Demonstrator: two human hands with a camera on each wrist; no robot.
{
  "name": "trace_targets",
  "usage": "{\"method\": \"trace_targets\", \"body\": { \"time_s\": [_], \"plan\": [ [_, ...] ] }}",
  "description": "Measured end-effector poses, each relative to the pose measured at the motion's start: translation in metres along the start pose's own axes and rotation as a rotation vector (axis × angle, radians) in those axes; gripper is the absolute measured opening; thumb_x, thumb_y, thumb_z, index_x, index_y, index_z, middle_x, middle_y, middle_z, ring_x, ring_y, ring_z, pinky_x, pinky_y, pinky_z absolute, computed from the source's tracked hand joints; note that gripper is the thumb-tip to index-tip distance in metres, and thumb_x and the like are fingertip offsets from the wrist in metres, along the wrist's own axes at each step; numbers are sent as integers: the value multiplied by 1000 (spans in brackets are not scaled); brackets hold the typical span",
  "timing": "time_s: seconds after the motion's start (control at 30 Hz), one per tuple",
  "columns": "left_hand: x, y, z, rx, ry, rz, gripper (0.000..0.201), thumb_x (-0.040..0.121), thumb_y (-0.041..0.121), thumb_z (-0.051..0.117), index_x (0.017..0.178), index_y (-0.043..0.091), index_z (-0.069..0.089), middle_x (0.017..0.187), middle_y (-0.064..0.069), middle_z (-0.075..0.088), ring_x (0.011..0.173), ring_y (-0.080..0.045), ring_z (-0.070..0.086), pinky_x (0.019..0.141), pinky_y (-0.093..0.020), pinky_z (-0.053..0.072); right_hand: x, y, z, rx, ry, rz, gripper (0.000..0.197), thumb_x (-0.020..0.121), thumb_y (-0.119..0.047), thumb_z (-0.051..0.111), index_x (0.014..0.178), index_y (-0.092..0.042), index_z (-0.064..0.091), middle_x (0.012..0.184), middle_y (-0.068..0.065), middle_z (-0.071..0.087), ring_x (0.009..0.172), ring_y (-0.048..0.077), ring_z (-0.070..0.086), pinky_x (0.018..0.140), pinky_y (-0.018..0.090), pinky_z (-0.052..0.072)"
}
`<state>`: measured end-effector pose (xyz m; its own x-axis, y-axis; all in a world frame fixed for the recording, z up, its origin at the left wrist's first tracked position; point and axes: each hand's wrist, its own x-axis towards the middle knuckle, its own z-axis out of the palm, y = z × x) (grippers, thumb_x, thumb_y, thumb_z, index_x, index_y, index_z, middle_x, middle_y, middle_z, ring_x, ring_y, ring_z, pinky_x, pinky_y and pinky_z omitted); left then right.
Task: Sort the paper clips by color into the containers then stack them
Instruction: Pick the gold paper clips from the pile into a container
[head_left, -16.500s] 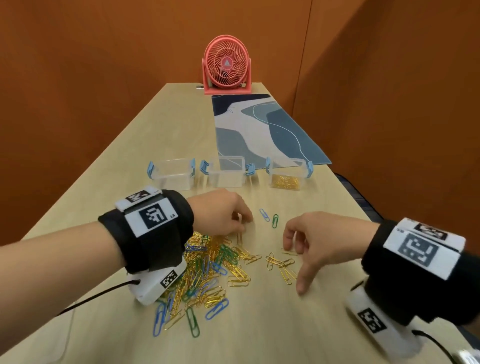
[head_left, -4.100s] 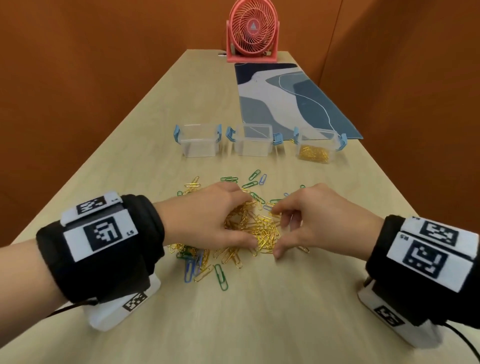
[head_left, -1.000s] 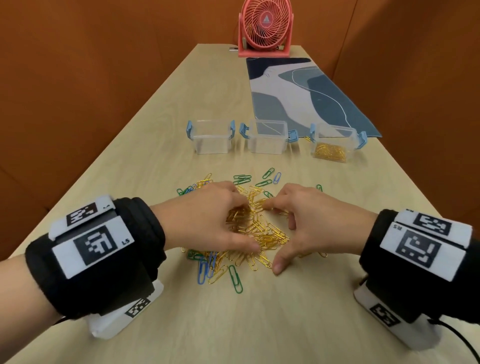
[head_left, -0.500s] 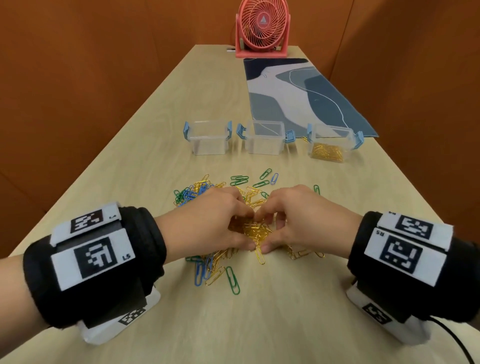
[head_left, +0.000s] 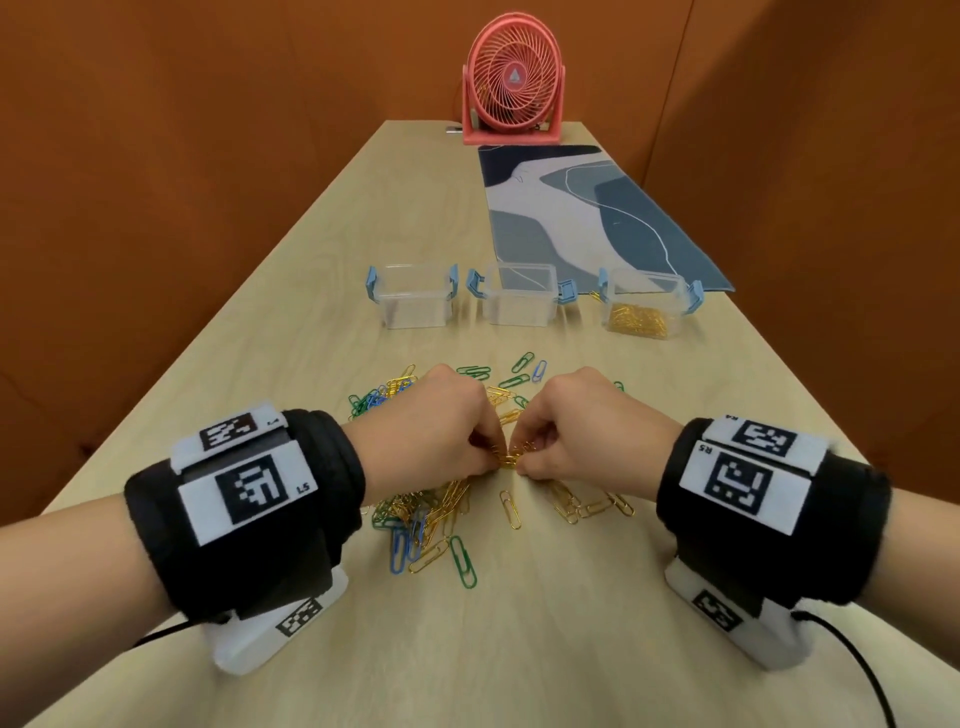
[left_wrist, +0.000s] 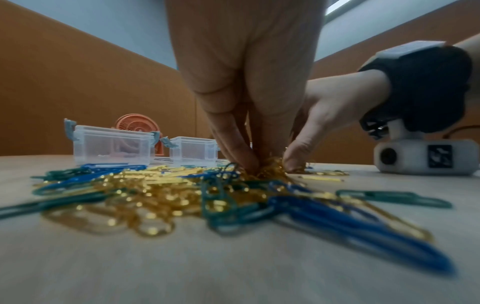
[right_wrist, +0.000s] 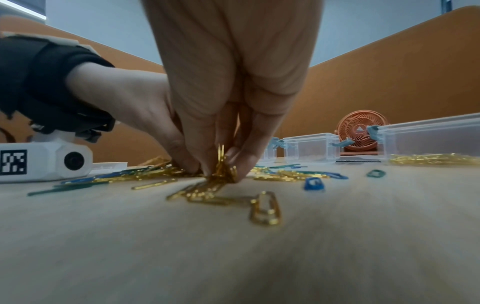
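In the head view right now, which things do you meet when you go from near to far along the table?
Green paper clip → bunch of gold clips pinched between left hand and right hand → middle container → patterned mat → pink fan.

Light wooden table (head_left: 311, 332), 3 clear containers (head_left: 413, 304), scattered paper clips (head_left: 431, 512), patterned mat (head_left: 582, 208), pink fan (head_left: 511, 88)

Glossy gold paper clips (head_left: 511, 457) on matt wood table (head_left: 519, 649).
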<state>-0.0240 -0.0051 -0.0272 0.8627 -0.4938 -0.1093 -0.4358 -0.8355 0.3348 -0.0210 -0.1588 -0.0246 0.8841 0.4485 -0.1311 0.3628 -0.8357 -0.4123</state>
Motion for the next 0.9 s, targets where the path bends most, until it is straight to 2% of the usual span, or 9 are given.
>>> {"method": "trace_targets", "body": {
  "time_s": [0.1, 0.2, 0.27, 0.37, 0.47, 0.53, 0.77, 0.83, 0.9],
  "plan": [
    [7, -4, -7, -111, -5, -71, 15, 79, 19, 70, 93, 20, 77, 83, 2, 74, 71, -9, 63, 69, -18, 52, 1, 5, -5, 37, 10, 39, 22, 79, -18, 70, 101, -15, 73, 78, -6, 58, 75, 9, 55, 67, 16, 45],
    [16, -11, -15, -288, -62, -175, 10, 74, 16, 75, 84, 17, 78, 74, -5, 75, 61, -13, 63, 68, -26, 55, 2, 14, -14, 136, 37, 78, 19, 78, -17, 73, 97, -13, 75, 73, -9, 60, 64, 4, 53, 51, 3, 41],
    [21, -15, -21, -433, -109, -253, 7, 74, 12, 77, 80, 14, 77, 63, -1, 72, 53, -8, 61, 63, -21, 54, 3, 24, -20, 239, 48, 124, 18, 77, -17, 75, 94, -13, 75, 75, -5, 65, 58, 2, 55, 51, 2, 44],
    [30, -16, -32, -621, -127, -326, 10, 73, 3, 75, 82, 8, 75, 66, -1, 72, 51, -6, 63, 58, -13, 53, 3, 36, -33, 445, 33, 187, 10, 76, -11, 75, 86, -11, 74, 73, 2, 68, 57, 10, 62, 63, 16, 55],
    [45, -10, -47, -761, -134, -368, 15, 76, -3, 71, 90, 0, 72, 71, -3, 72, 54, -7, 65, 57, -12, 54, 4, 48, -51, 512, 66, 235, 15, 76, -13, 76, 91, -10, 73, 78, 4, 70, 53, 6, 63, 64, 16, 57],
    [60, -3, -58, -825, -118, -371, 15, 77, -4, 69, 92, -3, 70, 71, -3, 71, 55, -7, 66, 55, -11, 54, 5, 57, -68, 508, 111, 268, 18, 76, -14, 76, 93, -9, 73, 77, 3, 70, 50, 4, 63, 60, 13, 56],
    [140, 39, -79, -878, -1, -289, 14, 81, -3, 66, 95, -6, 66, 75, -6, 68, 53, -6, 65, 56, -11, 55, 28, 94, -119, 328, 307, 377, 16, 76, -11, 74, 91, -5, 73, 80, 9, 71, 67, 17, 66, 75, 28, 58],
    [163, 50, -80, -850, 15, -275, 11, 81, -2, 66, 93, -4, 66, 78, -7, 68, 59, -8, 65, 62, -13, 57, 41, 103, -127, 264, 330, 408, 16, 76, -13, 74, 91, -4, 74, 85, 10, 73, 74, 19, 69, 82, 33, 58],
    [184, 57, -79, -818, 37, -270, 10, 81, 0, 67, 92, -3, 67, 87, -10, 69, 70, -13, 64, 77, -21, 57, 55, 111, -132, 257, 344, 450, 21, 75, -14, 75, 93, -3, 73, 85, 9, 73, 74, 17, 70, 85, 36, 57]
  ]
}}
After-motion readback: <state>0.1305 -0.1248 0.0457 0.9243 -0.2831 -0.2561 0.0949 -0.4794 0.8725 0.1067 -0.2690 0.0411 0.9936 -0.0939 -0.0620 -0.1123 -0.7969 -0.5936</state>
